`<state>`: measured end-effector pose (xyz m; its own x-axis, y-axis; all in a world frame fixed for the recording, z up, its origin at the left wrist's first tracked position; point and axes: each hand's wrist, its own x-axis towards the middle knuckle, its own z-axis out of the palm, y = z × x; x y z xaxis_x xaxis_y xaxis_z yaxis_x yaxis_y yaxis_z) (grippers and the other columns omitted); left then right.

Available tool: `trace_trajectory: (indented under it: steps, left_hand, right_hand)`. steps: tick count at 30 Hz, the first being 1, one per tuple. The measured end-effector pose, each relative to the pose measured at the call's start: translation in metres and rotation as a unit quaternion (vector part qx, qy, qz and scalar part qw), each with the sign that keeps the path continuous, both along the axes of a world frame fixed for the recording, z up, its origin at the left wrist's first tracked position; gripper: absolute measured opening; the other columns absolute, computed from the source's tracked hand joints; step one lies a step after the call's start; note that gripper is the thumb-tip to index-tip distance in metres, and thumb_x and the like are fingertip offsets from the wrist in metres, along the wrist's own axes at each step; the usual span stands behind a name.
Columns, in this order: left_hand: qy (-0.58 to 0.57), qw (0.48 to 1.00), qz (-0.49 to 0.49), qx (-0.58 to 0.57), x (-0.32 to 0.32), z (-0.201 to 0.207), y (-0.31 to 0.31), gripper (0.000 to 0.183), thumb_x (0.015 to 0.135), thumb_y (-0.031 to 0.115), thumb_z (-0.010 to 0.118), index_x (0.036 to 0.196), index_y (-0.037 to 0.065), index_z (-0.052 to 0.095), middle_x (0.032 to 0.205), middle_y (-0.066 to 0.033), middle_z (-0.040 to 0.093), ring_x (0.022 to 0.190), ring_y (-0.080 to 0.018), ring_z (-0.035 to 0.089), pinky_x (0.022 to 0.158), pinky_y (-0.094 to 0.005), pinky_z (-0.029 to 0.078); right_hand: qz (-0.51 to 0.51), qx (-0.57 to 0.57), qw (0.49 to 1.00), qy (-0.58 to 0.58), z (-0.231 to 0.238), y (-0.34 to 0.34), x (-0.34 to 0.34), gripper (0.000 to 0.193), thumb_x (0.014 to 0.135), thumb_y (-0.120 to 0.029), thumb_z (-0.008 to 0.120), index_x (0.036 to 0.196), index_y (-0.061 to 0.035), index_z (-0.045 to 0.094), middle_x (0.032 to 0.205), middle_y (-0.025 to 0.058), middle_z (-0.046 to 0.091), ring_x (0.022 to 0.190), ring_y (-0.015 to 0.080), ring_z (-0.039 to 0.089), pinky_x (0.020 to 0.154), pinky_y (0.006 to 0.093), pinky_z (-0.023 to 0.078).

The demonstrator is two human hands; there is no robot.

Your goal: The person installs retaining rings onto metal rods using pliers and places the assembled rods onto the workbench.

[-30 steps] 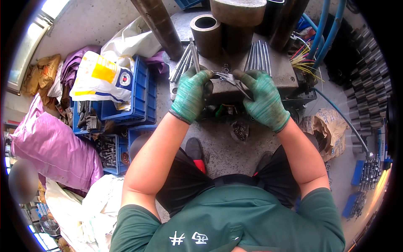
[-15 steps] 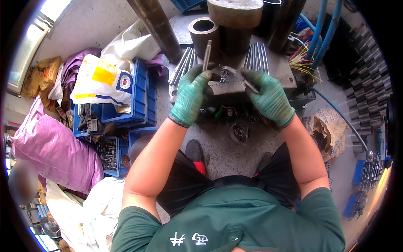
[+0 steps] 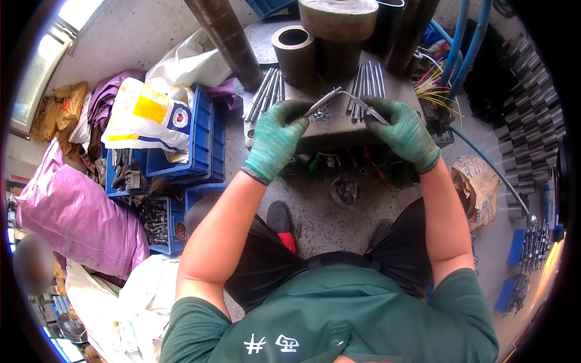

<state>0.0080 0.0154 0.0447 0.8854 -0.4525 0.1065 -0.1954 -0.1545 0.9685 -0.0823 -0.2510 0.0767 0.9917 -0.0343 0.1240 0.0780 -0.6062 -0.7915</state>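
Note:
My left hand (image 3: 275,144), in a green knit glove, is closed on a slim metal rod (image 3: 323,101) that slants up to the right. A thin bent-tipped metal tool (image 3: 357,101) is gripped in my gloved right hand (image 3: 407,134); its hooked end meets or nearly meets the rod's upper end. Small metal rings (image 3: 321,114) lie on the metal bench (image 3: 330,128) behind and below that point. Metal rods (image 3: 264,95) lie side by side beyond my left hand. A second row of rods (image 3: 368,81) lies beyond my right.
A hollow steel cylinder (image 3: 295,60) and a thick round block (image 3: 339,21) stand at the back between two steel columns. Blue crates (image 3: 209,133) and a purple sack (image 3: 78,212) are at left. A paper sack (image 3: 478,187) and blue hoses (image 3: 463,42) are at right.
The rod in my left hand has tipped from near upright to a slant toward the right. My right hand has shifted right, and its tool's bent tip now points at the rod's end.

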Motion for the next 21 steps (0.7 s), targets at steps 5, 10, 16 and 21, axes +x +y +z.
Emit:
trace_trajectory:
  steps: [5, 10, 16, 21]
  left_hand:
    - [0.025, 0.999, -0.034, 0.019, -0.002, 0.006, 0.006, 0.034, 0.096, 0.001, 0.066, 0.130, 0.000, 0.071, 0.115, -0.0086, 0.074, 0.107, -0.0153, 0.067, 0.097, -0.0305, 0.053]
    - [0.081, 0.990, -0.114, 0.006, -0.003, 0.008, 0.006, 0.037, 0.100, 0.011, 0.062, 0.135, -0.001, 0.067, 0.118, -0.0109, 0.074, 0.108, -0.0156, 0.067, 0.099, -0.0298, 0.053]
    - [0.168, 0.979, -0.118, -0.019, -0.006, 0.008, 0.004, 0.043, 0.104, 0.024, 0.062, 0.137, -0.002, 0.065, 0.118, -0.0109, 0.073, 0.108, -0.0157, 0.067, 0.098, -0.0281, 0.053]
    - [0.213, 0.971, -0.113, -0.006, -0.007, 0.009, 0.004, 0.043, 0.105, 0.025, 0.062, 0.138, -0.001, 0.063, 0.108, -0.0064, 0.073, 0.086, -0.0105, 0.066, 0.074, -0.0239, 0.053]
  right_hand:
    - [0.067, 0.017, 0.996, 0.061, 0.004, -0.010, -0.001, 0.055, 0.086, -0.006, 0.071, 0.141, -0.0034, 0.066, 0.111, 0.0176, 0.078, 0.099, 0.0184, 0.072, 0.094, 0.0331, 0.055]
    - [0.138, 0.041, 0.985, 0.094, 0.008, -0.001, -0.004, 0.054, 0.086, -0.006, 0.072, 0.139, 0.0008, 0.065, 0.112, 0.0200, 0.078, 0.100, 0.0191, 0.073, 0.096, 0.0337, 0.056]
    - [0.158, 0.004, 0.982, 0.106, 0.010, 0.006, -0.003, 0.054, 0.084, -0.008, 0.072, 0.136, 0.0029, 0.066, 0.117, 0.0230, 0.076, 0.103, 0.0218, 0.075, 0.096, 0.0345, 0.057]
    - [0.162, 0.002, 0.982, 0.094, 0.002, 0.005, -0.003, 0.055, 0.083, -0.008, 0.072, 0.137, 0.0027, 0.066, 0.116, 0.0226, 0.077, 0.102, 0.0219, 0.075, 0.095, 0.0346, 0.057]
